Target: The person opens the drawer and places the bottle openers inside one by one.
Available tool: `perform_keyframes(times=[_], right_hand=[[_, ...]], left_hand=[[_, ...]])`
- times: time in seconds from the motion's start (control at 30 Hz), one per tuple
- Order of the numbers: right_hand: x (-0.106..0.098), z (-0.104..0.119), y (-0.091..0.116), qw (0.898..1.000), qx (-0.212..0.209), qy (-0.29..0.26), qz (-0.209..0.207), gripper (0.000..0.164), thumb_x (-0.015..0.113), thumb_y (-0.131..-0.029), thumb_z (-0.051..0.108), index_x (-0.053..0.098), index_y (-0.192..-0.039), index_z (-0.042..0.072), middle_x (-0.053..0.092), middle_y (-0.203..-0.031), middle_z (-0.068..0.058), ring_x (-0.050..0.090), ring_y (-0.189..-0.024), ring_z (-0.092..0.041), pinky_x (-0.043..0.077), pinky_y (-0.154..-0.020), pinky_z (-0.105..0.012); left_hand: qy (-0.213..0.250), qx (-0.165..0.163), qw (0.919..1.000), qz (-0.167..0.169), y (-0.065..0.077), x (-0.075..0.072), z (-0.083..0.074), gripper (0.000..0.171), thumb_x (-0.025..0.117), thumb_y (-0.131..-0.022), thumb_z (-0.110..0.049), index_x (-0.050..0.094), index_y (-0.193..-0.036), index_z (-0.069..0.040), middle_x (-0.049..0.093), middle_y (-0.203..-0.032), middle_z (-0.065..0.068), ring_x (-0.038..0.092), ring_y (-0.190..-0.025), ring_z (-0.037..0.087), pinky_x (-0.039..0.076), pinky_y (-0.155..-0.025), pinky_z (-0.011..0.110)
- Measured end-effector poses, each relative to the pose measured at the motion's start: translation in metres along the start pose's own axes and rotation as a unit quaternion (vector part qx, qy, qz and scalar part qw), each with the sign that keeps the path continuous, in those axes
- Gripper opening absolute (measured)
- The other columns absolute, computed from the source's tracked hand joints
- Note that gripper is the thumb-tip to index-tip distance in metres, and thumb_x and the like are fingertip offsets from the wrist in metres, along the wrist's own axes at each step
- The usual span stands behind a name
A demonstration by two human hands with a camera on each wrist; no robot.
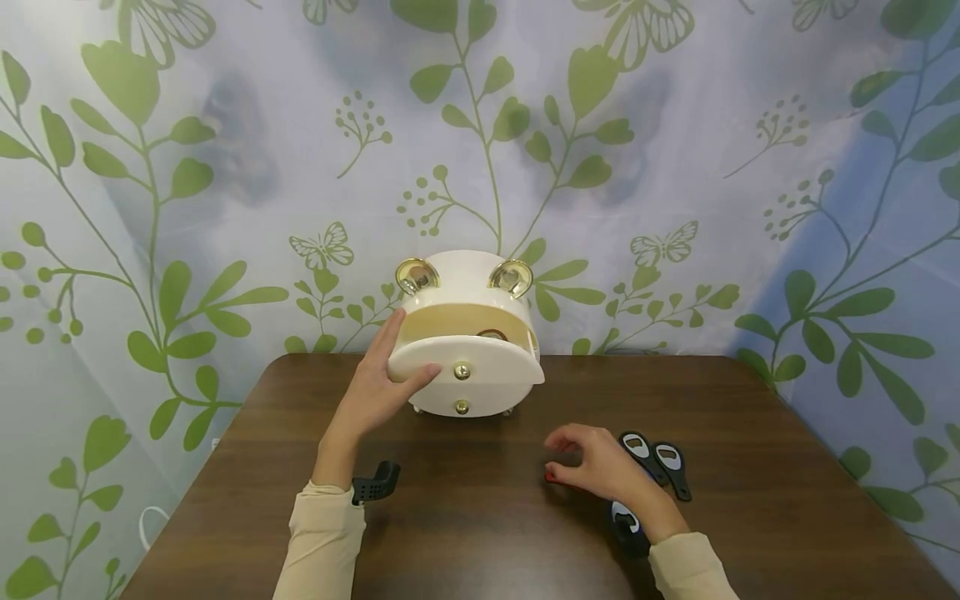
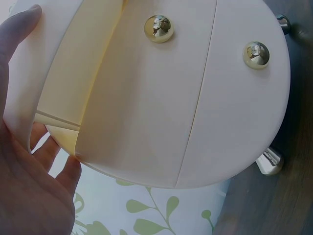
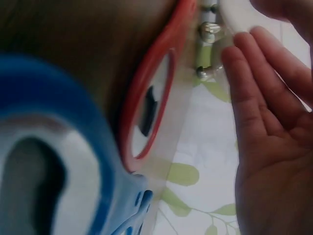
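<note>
A white round box (image 1: pixel 420 358) shaped like an alarm clock stands upright on the table, with gold bells and two drawers with gold knobs. Its upper drawer is pulled out, and a brown-rimmed item (image 1: pixel 492 334) shows inside. My left hand (image 1: pixel 375 379) holds the box's left side, thumb in front and fingers round the edge. Low over the table, my right hand (image 1: pixel 600 462) hovers with fingers loosely bent and nothing in its grasp. Beneath it lie a red bottle opener (image 3: pixel 128 132), mostly hidden in the head view, and a blue bottle opener (image 3: pixel 105 147).
Two black bottle openers (image 1: pixel 678 483) lie side by side just right of my right hand. A black wrist mount (image 1: pixel 377 482) sticks out from my left wrist. Behind the brown table (image 1: pixel 465 517) hangs a leaf-patterned cloth (image 1: pixel 480 192).
</note>
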State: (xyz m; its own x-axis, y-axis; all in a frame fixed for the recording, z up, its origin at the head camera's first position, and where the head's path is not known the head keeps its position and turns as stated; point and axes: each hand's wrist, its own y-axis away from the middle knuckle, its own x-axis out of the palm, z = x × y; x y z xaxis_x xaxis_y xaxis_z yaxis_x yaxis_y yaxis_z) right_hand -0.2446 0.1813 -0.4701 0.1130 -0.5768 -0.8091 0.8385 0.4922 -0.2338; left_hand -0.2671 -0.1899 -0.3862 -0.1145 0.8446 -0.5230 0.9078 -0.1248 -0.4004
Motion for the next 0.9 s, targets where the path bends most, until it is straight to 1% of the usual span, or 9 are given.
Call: perform_keyframes(times=[0.17, 0.4, 0.6, 0.8, 0.9], right_hand=[[0.0, -0.005, 0.0, 0.999, 0.015, 0.009, 0.042, 0.023, 0.085, -0.086, 0.028, 0.075, -0.103, 0.017, 0.073, -0.099, 0.009, 0.068, -0.09, -0.01, 0.058, -0.081, -0.032], [0.003, -0.011, 0.0, 0.998, 0.017, 0.004, 0.065, 0.022, 0.087, -0.081, 0.02, 0.074, -0.099, 0.018, 0.07, -0.092, 0.011, 0.064, -0.084, -0.003, 0.057, -0.076, -0.028], [-0.001, -0.012, 0.002, 0.997, 0.01, -0.002, 0.083, 0.022, 0.087, -0.082, 0.021, 0.074, -0.099, 0.016, 0.071, -0.092, 0.01, 0.065, -0.083, -0.004, 0.057, -0.076, -0.028], [-0.009, -0.011, 0.005, 0.994, 0.02, 0.001, 0.106, 0.021, 0.086, -0.082, 0.019, 0.074, -0.099, 0.015, 0.071, -0.093, 0.009, 0.066, -0.083, -0.006, 0.058, -0.076, -0.028], [-0.011, -0.01, 0.006, 0.994, 0.021, 0.0, 0.11, 0.021, 0.087, -0.082, 0.018, 0.074, -0.098, 0.014, 0.07, -0.091, 0.008, 0.065, -0.082, -0.006, 0.057, -0.074, -0.028]], left_hand=[[-0.002, -0.001, 1.0, 0.001, 0.0, -0.001, -0.001, 0.1, 0.075, -0.089, -0.055, 0.015, -0.166, -0.036, 0.014, -0.173, -0.005, 0.016, -0.158, 0.023, 0.027, -0.121, 0.061], [-0.007, -0.002, 1.0, 0.002, 0.001, -0.001, -0.001, 0.099, 0.075, -0.09, -0.056, 0.016, -0.166, -0.034, 0.015, -0.172, -0.005, 0.017, -0.158, 0.023, 0.026, -0.121, 0.06], [-0.009, -0.001, 1.0, 0.001, 0.001, -0.001, -0.002, 0.099, 0.075, -0.09, -0.055, 0.016, -0.166, -0.033, 0.016, -0.172, -0.004, 0.017, -0.158, 0.024, 0.026, -0.122, 0.06], [-0.008, 0.003, 1.0, 0.001, 0.001, -0.001, -0.004, 0.099, 0.076, -0.09, -0.054, 0.016, -0.166, -0.033, 0.016, -0.173, -0.001, 0.017, -0.158, 0.027, 0.027, -0.121, 0.062], [-0.007, 0.003, 1.0, -0.001, 0.001, -0.001, -0.004, 0.099, 0.076, -0.09, -0.054, 0.016, -0.166, -0.033, 0.016, -0.172, -0.002, 0.017, -0.158, 0.025, 0.027, -0.121, 0.06]])
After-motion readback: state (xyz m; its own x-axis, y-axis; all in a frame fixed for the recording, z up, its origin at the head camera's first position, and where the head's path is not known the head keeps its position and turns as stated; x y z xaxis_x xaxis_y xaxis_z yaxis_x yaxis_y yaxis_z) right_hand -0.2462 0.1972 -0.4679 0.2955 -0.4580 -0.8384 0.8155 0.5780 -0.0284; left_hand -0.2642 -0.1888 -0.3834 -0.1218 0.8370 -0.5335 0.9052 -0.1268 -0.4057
